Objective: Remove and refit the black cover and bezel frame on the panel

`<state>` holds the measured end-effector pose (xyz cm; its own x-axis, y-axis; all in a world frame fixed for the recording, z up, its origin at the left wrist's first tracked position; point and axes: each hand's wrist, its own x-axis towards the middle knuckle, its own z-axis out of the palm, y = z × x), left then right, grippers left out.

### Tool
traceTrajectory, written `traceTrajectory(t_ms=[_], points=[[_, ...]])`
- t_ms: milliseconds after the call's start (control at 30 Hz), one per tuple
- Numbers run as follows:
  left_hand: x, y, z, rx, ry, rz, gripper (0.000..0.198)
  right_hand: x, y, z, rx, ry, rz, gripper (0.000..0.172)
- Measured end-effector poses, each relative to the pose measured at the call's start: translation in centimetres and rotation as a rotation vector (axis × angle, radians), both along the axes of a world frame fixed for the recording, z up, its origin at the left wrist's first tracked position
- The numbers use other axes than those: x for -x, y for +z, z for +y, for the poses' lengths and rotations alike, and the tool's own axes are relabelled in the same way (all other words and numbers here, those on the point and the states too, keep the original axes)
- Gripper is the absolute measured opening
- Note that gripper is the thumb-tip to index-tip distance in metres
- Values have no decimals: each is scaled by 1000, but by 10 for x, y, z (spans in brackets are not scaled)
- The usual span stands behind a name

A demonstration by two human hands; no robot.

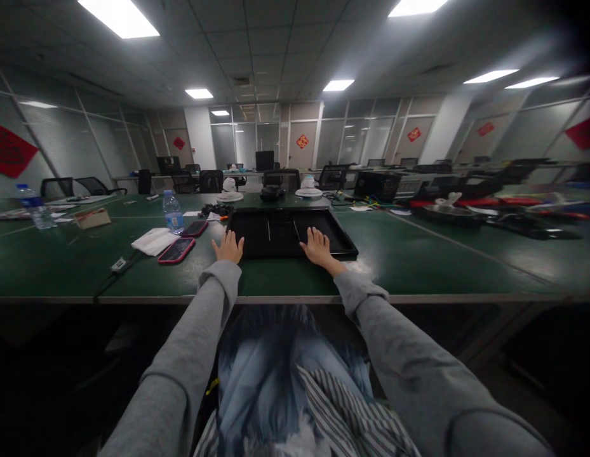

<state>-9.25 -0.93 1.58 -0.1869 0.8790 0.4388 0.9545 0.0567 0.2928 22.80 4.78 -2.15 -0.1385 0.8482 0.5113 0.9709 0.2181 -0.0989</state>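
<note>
A shallow black tray (pixel 284 244) with a raised rim lies flat on the green tabletop in front of me. Inside it are two thin pale lines or rods, one near the middle and the other just left of my right hand; what they are I cannot tell. My left hand (pixel 228 247) rests by the tray's left edge, fingers spread, with nothing held. Over the near right part of the tray is my right hand (pixel 317 247), palm down and fingers apart, also holding nothing visible. Whether the right fingertips touch the tray floor is unclear.
Left of the tray lie two phones (pixel 176 250) in pink-edged cases, a white cloth or tissue pack (pixel 154 241), a water bottle (pixel 173 212) and a cable with a white plug (pixel 118 264). Behind stand two small white fans (pixel 308 189). Dark clutter (pixel 454 212) sits at right.
</note>
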Motion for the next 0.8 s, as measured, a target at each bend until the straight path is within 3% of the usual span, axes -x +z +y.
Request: traceTrajectory(t_ms=[267,533,667,800], points=[[-5,-10,6,3,17,49,52,0,-1,3,51,30,-23,72],[3,-6,5,-121,19,2,39,-1,7,-4,50,0,-1,73],[16,-3,8,-157,159,-156,32,-32,16,-6,-34,-153,102,72],[31,-6,13,-172,282,-293,23,-87,20,1,-97,-410,449,72]])
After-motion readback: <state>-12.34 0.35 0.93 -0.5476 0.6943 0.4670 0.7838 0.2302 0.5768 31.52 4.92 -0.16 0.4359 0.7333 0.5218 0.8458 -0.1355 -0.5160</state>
